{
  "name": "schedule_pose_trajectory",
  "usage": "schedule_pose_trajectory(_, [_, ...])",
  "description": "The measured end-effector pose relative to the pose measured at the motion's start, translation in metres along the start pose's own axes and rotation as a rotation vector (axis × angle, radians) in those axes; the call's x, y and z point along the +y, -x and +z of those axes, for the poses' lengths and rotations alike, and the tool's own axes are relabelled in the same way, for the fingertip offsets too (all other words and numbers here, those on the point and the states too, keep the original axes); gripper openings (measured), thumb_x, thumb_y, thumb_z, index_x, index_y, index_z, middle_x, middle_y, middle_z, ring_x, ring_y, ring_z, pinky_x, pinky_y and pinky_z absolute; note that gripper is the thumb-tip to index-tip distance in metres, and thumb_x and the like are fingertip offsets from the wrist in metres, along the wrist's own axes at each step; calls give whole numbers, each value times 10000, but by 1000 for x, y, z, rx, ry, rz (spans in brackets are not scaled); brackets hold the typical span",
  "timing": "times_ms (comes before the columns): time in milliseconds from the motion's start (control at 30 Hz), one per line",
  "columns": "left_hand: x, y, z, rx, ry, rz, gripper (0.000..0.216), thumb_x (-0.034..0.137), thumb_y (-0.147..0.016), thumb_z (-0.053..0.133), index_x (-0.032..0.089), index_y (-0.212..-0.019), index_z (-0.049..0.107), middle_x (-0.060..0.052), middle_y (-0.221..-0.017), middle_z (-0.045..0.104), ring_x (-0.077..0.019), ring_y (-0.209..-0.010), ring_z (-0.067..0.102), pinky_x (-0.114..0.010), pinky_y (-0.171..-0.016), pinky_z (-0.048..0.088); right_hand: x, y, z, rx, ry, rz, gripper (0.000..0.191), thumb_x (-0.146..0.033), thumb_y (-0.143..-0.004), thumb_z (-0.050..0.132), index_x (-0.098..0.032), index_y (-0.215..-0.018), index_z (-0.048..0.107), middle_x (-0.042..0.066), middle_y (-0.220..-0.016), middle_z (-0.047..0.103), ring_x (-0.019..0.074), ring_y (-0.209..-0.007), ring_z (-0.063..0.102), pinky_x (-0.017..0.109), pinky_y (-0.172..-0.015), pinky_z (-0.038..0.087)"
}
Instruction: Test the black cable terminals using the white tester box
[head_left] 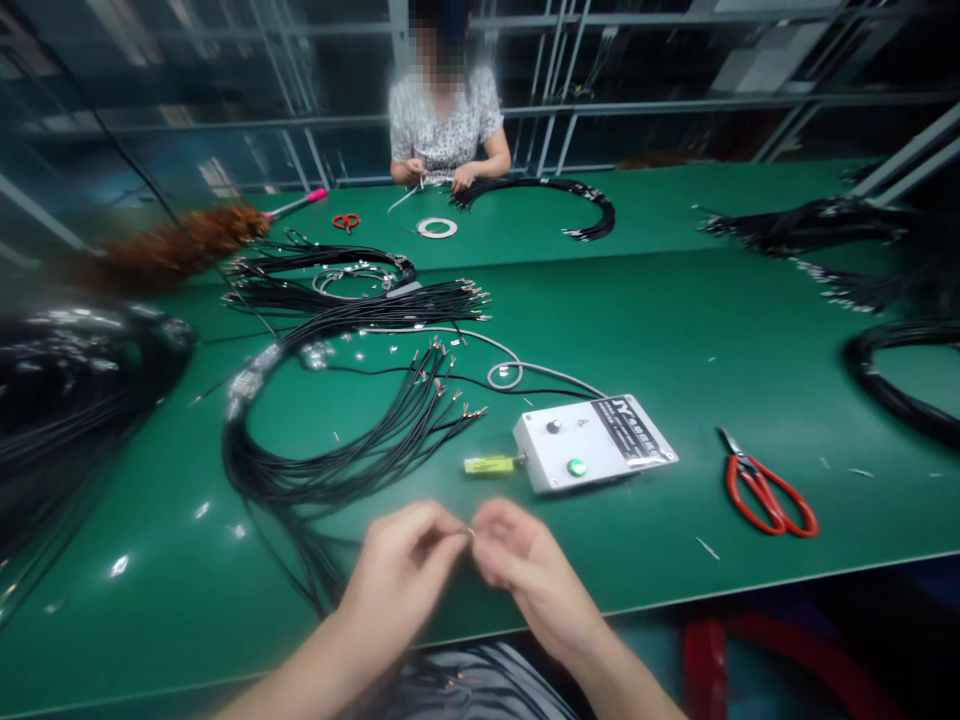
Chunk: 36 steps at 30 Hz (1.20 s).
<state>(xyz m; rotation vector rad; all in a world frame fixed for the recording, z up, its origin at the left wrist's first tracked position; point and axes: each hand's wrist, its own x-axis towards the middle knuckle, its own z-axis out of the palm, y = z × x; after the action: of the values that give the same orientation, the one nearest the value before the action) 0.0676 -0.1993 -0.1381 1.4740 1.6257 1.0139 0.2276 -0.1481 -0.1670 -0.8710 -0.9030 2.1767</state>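
Note:
My left hand (409, 560) is closed in a pinch, thumb against forefinger, on a black cable whose small bare tip shows at the fingertips. Facing it, my right hand (525, 560) is curled with its fingertips at that tip; what it grips, if anything, is too small to make out. Thin black cables run behind the left wrist from a curved bundle of black cables (240, 450) with stripped, copper-coloured ends. Just beyond my hands lies a white control box (555, 450) with a lit green button and a yellow-green tool piece (489, 466) at its left side.
Red-handled cutters (765, 490) lie at right. More black cable bundles rest at left (82, 390) and right (907, 380). Across the green table (637, 300), a person (446, 130) handles cables beside a tape roll (436, 228), small orange scissors (346, 222) and a brown duster (187, 240).

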Motion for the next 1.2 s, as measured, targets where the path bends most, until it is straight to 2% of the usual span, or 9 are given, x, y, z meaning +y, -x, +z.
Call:
schedule_pose_trajectory(167, [0,1,2,63,18,31,155,198,-902,609,168,-758,656,14,-694,654,-103,-628,571,-194,-600,433,-1,0,-6,70,26,-14,246,-360,-797,773,-179,-903,643,-55,-636,538,63,-565,429,209,-542,273])
schedule_pose_trajectory(400, [0,6,3,92,-12,79,162,180,-903,602,167,-753,661,8,-683,654,-105,-610,575,-196,-591,433,-6,-1,4,2,-23,-40,273,-408,-761,791,-171,-816,667,-34,-657,568,77,-599,455,217,-590,317])
schedule_pose_trajectory(667, [3,4,2,102,64,29,155,182,-889,619,166,-743,669,7,-684,684,-105,-621,610,-173,-595,472,-2,-5,9,-47,-48,-56,212,-322,-742,815,-172,-807,681,-49,-611,562,70,-565,456,212,-573,317])
schedule_pose_trajectory(933, [0,7,2,104,43,8,133,180,-883,625,159,-758,664,-7,-715,691,-126,-661,626,-199,-625,485,-9,-6,4,-150,-104,148,217,-304,-728,797,-134,-721,664,-33,-555,571,64,-505,468,204,-522,299])
schedule_pose_trajectory(1133, [-3,8,0,83,36,66,117,161,-898,609,167,-798,669,-8,-744,677,-124,-679,609,-205,-633,462,-10,-10,-4,-223,-224,392,257,-257,-662,823,-131,-686,600,-36,-601,573,33,-460,441,188,-479,265])
schedule_pose_trajectory(1200, [-4,8,0,67,37,89,126,151,-906,595,167,-802,666,-13,-751,670,-128,-689,608,-212,-641,460,-9,-11,-5,-220,-237,414,248,-249,-658,809,-134,-681,590,-32,-606,584,33,-454,448,184,-475,266])
